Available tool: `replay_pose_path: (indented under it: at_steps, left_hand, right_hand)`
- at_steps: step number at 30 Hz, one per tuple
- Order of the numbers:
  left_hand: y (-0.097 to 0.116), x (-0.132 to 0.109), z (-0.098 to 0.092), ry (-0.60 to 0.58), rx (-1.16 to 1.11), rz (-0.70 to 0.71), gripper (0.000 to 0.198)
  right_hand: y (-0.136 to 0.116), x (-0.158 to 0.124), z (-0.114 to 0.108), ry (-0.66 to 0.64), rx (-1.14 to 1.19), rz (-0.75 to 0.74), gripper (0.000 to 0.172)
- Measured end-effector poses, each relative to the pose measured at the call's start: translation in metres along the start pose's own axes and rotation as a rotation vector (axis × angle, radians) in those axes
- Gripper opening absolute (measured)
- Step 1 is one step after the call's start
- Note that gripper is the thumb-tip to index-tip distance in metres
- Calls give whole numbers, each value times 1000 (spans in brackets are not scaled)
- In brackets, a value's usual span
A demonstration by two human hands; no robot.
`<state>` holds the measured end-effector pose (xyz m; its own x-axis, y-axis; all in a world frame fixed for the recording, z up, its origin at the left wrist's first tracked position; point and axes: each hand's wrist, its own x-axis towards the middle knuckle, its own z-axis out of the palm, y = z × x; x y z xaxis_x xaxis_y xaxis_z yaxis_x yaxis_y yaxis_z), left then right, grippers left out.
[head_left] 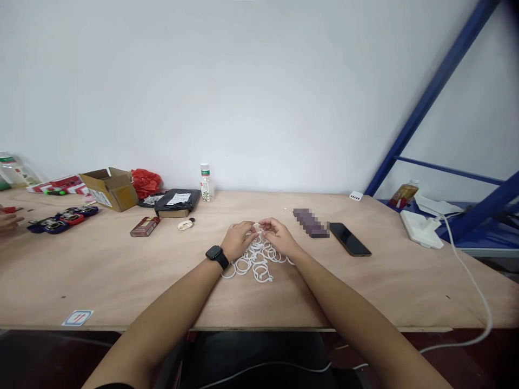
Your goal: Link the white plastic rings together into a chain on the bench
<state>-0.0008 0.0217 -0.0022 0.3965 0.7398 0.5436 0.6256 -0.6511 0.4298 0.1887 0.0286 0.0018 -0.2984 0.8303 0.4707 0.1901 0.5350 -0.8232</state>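
Several white plastic rings with small tabs lie in a loose, overlapping pile on the table, under and in front of my hands. My left hand, with a black watch on its wrist, is closed with thumb and fingers pinched together. Facing it closely, my right hand is also closed in a pinch. Between the fingertips of both hands is a small white ring part, raised at the back of the pile. The fingers hide most of that ring.
Right of my hands lie a blurred purple pack and a phone. A bottle, black parcel, open carton and dark red box stand left. Another person's hand is at far left; a white cable hangs right.
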Motion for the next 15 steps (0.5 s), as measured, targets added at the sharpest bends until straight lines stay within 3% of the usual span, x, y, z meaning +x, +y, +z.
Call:
replay_pose_path:
  at_steps: [6, 15]
  left_hand:
    - [1, 0, 0, 81, -38, -6, 17]
    - [3, -1, -2, 158, -11, -23, 26]
  right_hand:
    - [-5, 0, -1, 90, -219, -71, 12]
    - [-9, 0, -1, 75, -296, -109, 14]
